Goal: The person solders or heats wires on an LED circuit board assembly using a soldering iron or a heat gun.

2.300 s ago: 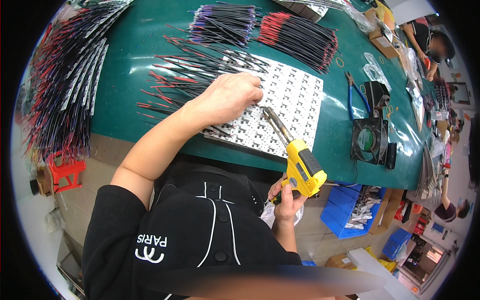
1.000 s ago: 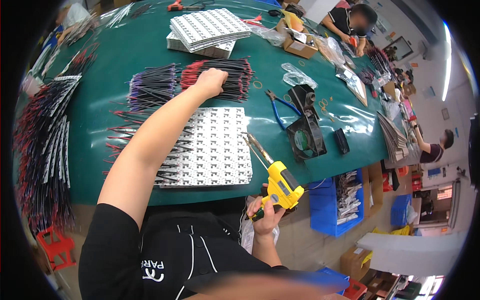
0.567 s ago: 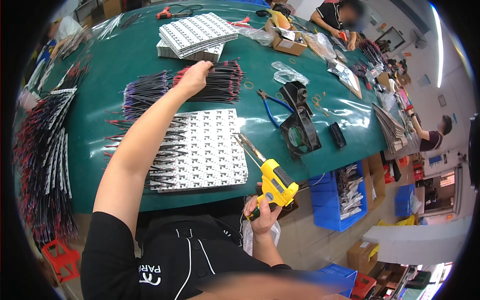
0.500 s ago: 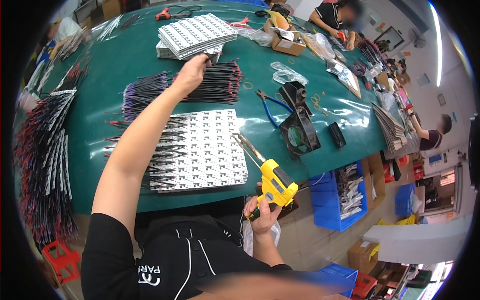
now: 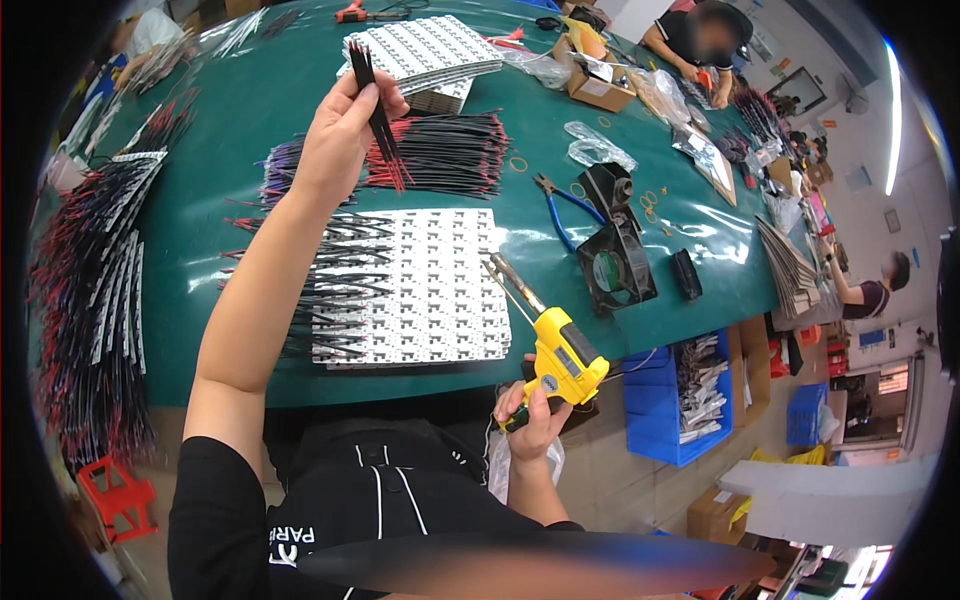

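Pinching loose wires [image 5: 383, 140] between thumb and fingers, the left hand [image 5: 345, 115] hovers at the upper left of the frame, their red ends overlapping the wire pile [image 5: 455, 152] in view! Down at lower centre, the right hand [image 5: 535, 425] wraps round the soldering gun [image 5: 572, 362], its tip by the right edge of the white boards [image 5: 445, 290], mid-frame.

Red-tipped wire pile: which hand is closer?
Left. The left hand, holding black wires, is just left of the wire pile; the right hand, gripping the soldering gun, is farther back.
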Tool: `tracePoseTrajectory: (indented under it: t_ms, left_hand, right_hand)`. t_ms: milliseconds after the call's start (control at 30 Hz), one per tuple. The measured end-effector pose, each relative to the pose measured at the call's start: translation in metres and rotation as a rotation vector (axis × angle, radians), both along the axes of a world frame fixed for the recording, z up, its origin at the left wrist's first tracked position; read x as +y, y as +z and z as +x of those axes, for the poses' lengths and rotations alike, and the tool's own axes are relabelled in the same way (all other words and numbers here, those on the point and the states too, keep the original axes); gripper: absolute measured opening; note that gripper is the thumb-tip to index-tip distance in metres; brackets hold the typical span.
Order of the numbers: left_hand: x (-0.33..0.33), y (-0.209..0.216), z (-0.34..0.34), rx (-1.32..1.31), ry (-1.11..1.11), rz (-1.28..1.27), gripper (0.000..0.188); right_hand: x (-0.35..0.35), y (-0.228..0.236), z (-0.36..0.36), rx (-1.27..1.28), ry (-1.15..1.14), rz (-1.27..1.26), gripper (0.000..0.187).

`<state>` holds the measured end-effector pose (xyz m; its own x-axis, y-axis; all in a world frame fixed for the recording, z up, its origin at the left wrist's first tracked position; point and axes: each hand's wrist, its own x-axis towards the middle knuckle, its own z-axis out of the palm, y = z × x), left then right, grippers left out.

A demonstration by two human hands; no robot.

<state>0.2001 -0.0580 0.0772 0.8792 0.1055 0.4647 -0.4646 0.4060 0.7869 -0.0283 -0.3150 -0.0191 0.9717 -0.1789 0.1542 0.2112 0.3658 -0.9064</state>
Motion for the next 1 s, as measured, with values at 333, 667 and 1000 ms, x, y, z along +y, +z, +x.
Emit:
tracePoseTrajectory:
  t_ms: [333, 667, 1000]
  left_hand:
    - [0.001, 0.012, -0.111, -0.165, 0.384, 0.796, 0.017]
    - [0.004, -0.046, -0.144, 0.054, 0.355, 1.046, 0.014]
    - [0.007, -0.039, -0.137, 0.301, 0.182, 0.851, 0.015]
  right_hand:
    - [0.001, -0.002, 0.001, 0.028, 0.013, 0.048, 0.043]
    - [0.012, 0.004, 0.005, 0.041, 0.04, -0.022, 0.042]
    - [0.022, 0.007, 0.002, 0.102, -0.022, 0.015, 0.048]
